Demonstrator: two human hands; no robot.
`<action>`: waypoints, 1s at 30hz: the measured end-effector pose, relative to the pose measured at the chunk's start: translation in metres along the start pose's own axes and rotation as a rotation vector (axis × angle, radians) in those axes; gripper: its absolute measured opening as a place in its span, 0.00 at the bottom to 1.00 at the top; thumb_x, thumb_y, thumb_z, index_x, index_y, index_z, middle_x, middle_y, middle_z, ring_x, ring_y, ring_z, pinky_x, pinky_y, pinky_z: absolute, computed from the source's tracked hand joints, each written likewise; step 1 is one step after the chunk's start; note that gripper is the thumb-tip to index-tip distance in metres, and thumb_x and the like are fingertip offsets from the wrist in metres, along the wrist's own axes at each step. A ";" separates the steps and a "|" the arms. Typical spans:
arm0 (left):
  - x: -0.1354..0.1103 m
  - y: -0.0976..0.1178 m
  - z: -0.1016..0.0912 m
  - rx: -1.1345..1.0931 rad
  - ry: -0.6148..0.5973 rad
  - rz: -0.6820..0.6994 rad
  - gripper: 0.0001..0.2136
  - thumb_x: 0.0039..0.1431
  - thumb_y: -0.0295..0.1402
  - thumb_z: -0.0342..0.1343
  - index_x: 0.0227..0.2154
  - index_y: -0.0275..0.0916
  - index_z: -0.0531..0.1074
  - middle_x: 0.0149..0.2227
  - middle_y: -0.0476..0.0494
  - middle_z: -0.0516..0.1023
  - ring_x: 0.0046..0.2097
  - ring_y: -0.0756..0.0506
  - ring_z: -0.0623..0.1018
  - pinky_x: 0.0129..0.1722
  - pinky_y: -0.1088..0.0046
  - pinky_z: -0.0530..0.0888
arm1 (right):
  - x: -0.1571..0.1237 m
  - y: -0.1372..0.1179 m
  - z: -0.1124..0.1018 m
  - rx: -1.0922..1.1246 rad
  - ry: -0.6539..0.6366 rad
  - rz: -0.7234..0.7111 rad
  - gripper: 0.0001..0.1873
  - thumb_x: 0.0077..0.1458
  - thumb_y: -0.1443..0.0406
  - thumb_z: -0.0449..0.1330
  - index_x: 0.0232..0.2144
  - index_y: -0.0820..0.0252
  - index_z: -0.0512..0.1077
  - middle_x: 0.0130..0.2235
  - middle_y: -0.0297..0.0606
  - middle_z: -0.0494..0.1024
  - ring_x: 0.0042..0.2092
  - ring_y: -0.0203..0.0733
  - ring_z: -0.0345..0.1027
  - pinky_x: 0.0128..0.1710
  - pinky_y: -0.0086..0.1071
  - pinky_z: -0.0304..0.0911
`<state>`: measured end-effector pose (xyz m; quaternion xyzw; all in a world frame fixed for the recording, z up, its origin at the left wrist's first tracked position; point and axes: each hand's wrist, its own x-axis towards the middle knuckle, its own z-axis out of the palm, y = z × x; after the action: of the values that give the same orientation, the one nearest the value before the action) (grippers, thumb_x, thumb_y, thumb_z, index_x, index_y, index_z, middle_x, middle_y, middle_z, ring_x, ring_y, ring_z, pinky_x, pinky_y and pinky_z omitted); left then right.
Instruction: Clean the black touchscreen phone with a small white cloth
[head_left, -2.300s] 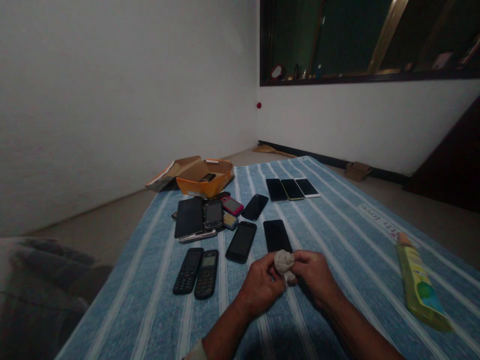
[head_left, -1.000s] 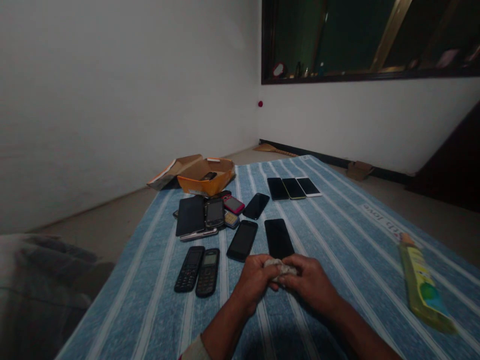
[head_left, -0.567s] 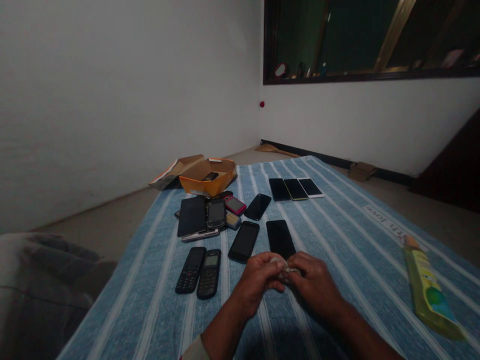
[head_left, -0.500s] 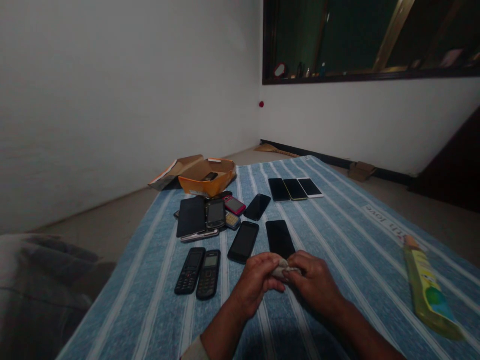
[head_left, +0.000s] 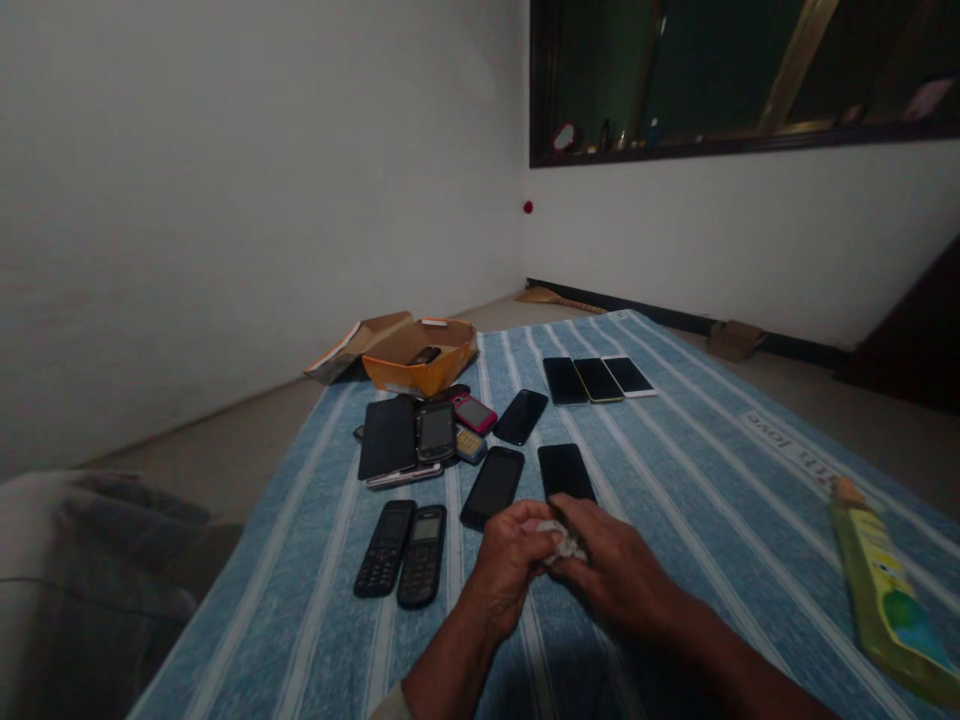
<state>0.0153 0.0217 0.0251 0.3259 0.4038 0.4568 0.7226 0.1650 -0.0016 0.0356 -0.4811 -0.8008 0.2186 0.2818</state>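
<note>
While a crumpled whitish wad (head_left: 570,545) is held at lower centre of the frame, it is gripped from both sides: left hand (head_left: 511,562) fingers closed on it, right hand (head_left: 611,555) fingers curled round the other side. Lower end of a black phone (head_left: 566,472) is hidden by the right hand; contact can't be told. To its left, a second black phone (head_left: 493,487) is laid slanted, with a third dark phone (head_left: 521,417) placed above. Two keypad phones (head_left: 385,548) are set side by side at lower left of centre. Above those, a flat black device (head_left: 388,438) is piled with a slider phone (head_left: 436,430) and a pink phone (head_left: 474,412). Behind the pile, a small dark phone (head_left: 426,355) is contained in an open orange box (head_left: 405,379). Right of that, three phones (head_left: 598,380) are lined up. At lower right, a yellow-green bottle (head_left: 885,585) is laid flat. All is carried by a blue striped cloth (head_left: 697,480).
</note>
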 end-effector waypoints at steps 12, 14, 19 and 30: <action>0.005 0.005 0.004 0.058 0.021 -0.004 0.24 0.32 0.21 0.60 0.39 0.35 0.68 0.19 0.58 0.70 0.21 0.53 0.70 0.22 0.78 0.66 | 0.008 0.003 0.001 -0.245 -0.126 -0.065 0.18 0.62 0.68 0.52 0.52 0.54 0.69 0.40 0.39 0.72 0.36 0.38 0.69 0.34 0.29 0.61; 0.006 0.008 0.004 0.077 0.008 -0.020 0.25 0.33 0.23 0.62 0.40 0.35 0.68 0.20 0.57 0.70 0.21 0.52 0.70 0.22 0.77 0.66 | 0.012 0.006 -0.002 -0.219 -0.115 -0.062 0.14 0.62 0.68 0.51 0.47 0.56 0.72 0.38 0.38 0.72 0.34 0.37 0.68 0.34 0.28 0.60; 0.007 0.018 0.003 0.200 0.064 0.006 0.25 0.41 0.32 0.64 0.45 0.35 0.66 0.34 0.43 0.78 0.33 0.45 0.78 0.28 0.73 0.70 | 0.023 0.024 -0.018 -0.221 -0.031 0.071 0.11 0.61 0.67 0.51 0.36 0.59 0.75 0.35 0.37 0.72 0.35 0.37 0.67 0.36 0.29 0.59; 0.018 0.008 -0.006 0.889 0.069 0.409 0.35 0.34 0.25 0.66 0.52 0.40 0.69 0.55 0.36 0.70 0.57 0.32 0.67 0.55 0.55 0.64 | 0.022 0.026 -0.027 -0.338 -0.259 0.182 0.09 0.58 0.68 0.55 0.33 0.60 0.75 0.36 0.40 0.75 0.38 0.40 0.69 0.36 0.30 0.55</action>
<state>0.0110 0.0417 0.0239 0.6601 0.5110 0.3834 0.3952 0.1916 0.0317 0.0452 -0.5597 -0.8089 0.1656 0.0712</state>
